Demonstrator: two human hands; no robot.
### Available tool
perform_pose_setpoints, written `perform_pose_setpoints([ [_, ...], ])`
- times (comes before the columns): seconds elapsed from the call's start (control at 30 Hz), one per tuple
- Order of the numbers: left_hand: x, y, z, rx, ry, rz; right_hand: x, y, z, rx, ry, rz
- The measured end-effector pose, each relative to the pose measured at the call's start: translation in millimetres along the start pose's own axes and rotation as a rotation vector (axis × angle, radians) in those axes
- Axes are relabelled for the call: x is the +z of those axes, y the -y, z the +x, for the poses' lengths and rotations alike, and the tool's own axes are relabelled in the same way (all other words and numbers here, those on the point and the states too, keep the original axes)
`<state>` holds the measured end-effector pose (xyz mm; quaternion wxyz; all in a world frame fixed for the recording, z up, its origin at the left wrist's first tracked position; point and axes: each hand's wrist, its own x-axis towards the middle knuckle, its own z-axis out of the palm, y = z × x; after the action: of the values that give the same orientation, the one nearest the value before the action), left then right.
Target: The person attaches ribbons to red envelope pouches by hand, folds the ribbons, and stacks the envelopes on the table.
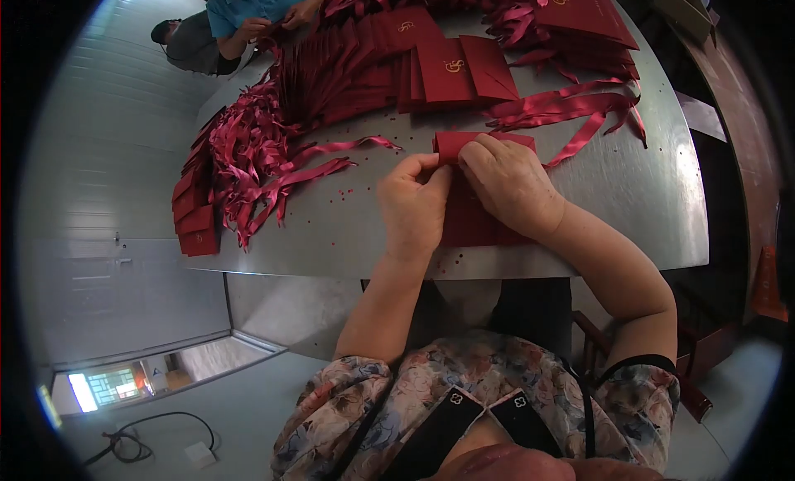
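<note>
A red paper gift bag [479, 226] lies flat on the metal table in front of me, its far edge folded up. My left hand [414, 201] is closed, pinching the left side of that edge between thumb and fingers. From the right, my right hand [515, 187] bends over the same edge, with fingers closed on it and the thumb hidden. Both hands cover part of the bag. Just beyond them, pink-red ribbons [571, 108] trail from nearby bags.
Rows of red bags [352, 67] stand across the far side of the metal table [377, 232]. A heap of ribbons [248, 145] lies at left, with small red dots scattered about. A person in a blue shirt [257, 7] works at the far edge.
</note>
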<state>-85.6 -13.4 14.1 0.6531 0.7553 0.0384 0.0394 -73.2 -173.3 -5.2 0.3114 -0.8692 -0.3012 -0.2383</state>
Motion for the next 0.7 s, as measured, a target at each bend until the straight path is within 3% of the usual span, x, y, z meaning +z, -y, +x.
perform_pose_setpoints([
  [0.3,-1.7,7.5,0.8,0.024,0.021,0.067,5.4,-1.8,-1.0,0.047,-0.034,0.111],
  [0.43,-1.2,7.9,-1.1,0.086,0.025,0.117,0.2,1.7,0.5,-0.053,0.012,-0.013],
  [0.5,-0.5,1.1,-3.5,0.014,0.070,0.141,0.1,1.8,0.5,-0.110,0.001,-0.040],
  [0.63,-1.7,3.8,-0.3,-0.020,0.119,0.103,3.3,-0.5,-1.6,0.002,0.027,0.012],
  [0.7,-8.4,6.6,5.5,-0.178,0.160,-0.327,3.8,-2.2,-2.0,0.083,0.020,0.060],
])
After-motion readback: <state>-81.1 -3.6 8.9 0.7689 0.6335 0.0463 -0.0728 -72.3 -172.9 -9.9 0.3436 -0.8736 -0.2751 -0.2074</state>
